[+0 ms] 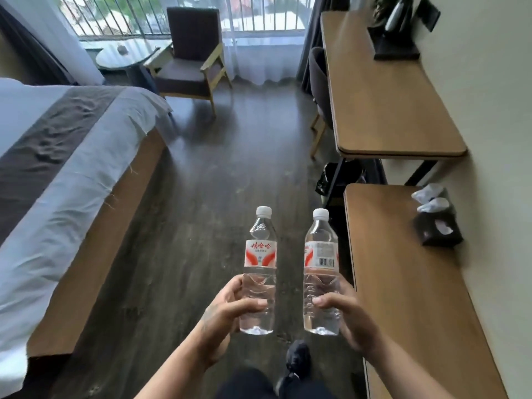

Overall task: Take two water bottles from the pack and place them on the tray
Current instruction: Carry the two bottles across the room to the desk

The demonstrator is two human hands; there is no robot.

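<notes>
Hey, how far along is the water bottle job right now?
Done: both bottles are out of the pack. In hand: the left hand grips one bottle upright, the right hand the other bottle. Left: setting them on the tray, which isn't clearly in view.

Both bare forearms reach forward from the bottom of the view. The left hand (227, 309) is wrapped around the lower part of an upright bottle (260, 272), and the right hand (349, 315) likewise grips a second bottle (321, 275), thumbs across the front.
</notes>
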